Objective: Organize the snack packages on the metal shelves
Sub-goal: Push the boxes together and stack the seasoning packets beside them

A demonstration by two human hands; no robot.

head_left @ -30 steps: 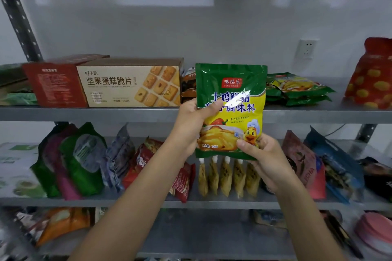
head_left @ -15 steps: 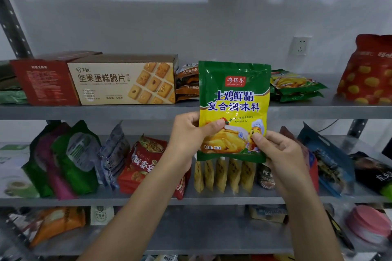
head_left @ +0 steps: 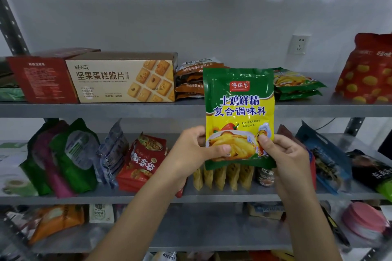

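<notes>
Metal shelves [head_left: 106,110] behind; left hand [head_left: 191,150], right hand [head_left: 284,154] fingers [head_left: 220,150] pinch upright packet [head_left: 239,108] by lower corners.

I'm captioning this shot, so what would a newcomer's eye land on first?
The green and yellow packet stands out first, held upright at centre frame, its lower part gripped by the left hand and the right hand. Behind it, on the upper shelf, a beige biscuit box lies to the left and a red bag with yellow spots stands at the far right.
</notes>
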